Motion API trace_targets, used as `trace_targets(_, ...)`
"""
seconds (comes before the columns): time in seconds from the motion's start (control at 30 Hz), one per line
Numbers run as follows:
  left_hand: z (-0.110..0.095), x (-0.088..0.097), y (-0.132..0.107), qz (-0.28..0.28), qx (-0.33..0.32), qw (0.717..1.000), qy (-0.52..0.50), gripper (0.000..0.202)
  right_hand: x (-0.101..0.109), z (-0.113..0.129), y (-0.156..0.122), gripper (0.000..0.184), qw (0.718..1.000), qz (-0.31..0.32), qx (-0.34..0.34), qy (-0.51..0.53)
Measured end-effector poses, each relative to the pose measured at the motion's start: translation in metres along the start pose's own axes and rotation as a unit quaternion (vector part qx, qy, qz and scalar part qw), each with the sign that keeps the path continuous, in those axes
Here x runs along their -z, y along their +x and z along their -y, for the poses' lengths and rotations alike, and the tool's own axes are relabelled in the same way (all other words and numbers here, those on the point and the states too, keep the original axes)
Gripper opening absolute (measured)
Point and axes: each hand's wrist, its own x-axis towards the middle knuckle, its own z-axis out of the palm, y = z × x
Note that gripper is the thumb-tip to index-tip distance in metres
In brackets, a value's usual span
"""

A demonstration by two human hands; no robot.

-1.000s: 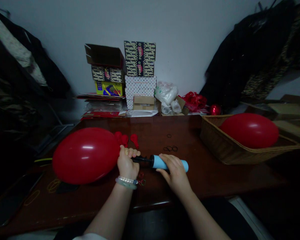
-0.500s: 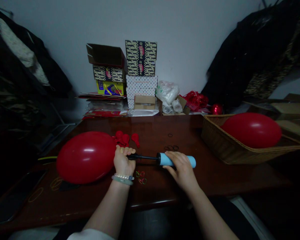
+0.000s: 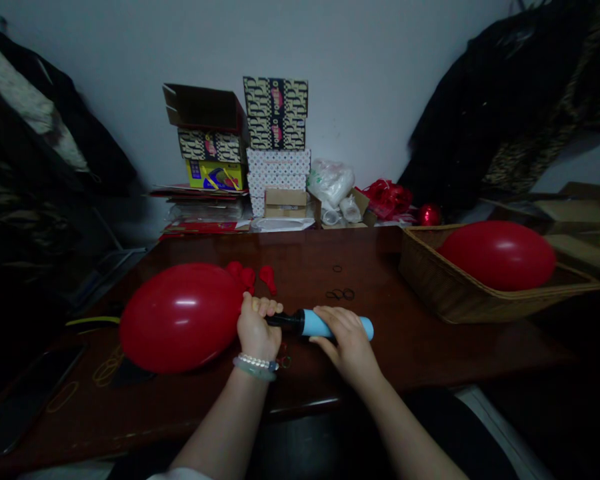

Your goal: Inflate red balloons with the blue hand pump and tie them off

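A large inflated red balloon point(image 3: 183, 319) lies to the left, its neck end at my left hand point(image 3: 260, 327). That hand is closed around the black nozzle end of a balloon pump and the balloon's neck, which the fingers hide. My right hand point(image 3: 347, 340) wraps the pump's light blue barrel point(image 3: 316, 324). Only a short stretch of black shaft shows between the hands. Just beyond my left hand, several limp red balloons point(image 3: 267, 278) lie on the table. Small coloured rubber bands point(image 3: 285, 361) are partly covered by my left wrist.
On the right stands a wicker basket point(image 3: 445, 297) holding another inflated red balloon point(image 3: 500, 255). Black bands point(image 3: 341, 293) lie on the brown table point(image 3: 380, 267). Stacked boxes point(image 3: 277, 113) line the wall. At left are yellow rubber bands point(image 3: 63, 398) and a dark tablet-like slab point(image 3: 25, 400).
My hands have come closer together, and the pump's black shaft has slid mostly into the blue barrel. The left hand and balloon sit slightly farther right; the view has shifted a little.
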Motion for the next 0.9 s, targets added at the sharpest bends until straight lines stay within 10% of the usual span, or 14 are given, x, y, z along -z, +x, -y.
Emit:
trace_targets(0.4,-0.045,-0.001,0.023,-0.008,-0.035,0.999,-0.028,0.043,0.039,-0.034,0.003,0.047,0.999,0.003,0.007,-0.038)
trace_targets(0.9,0.003,0.004,-0.002,0.033,0.005,0.999,0.011,0.046,-0.003,0.005,-0.005,0.048,1.0,-0.027,-0.007,-0.001)
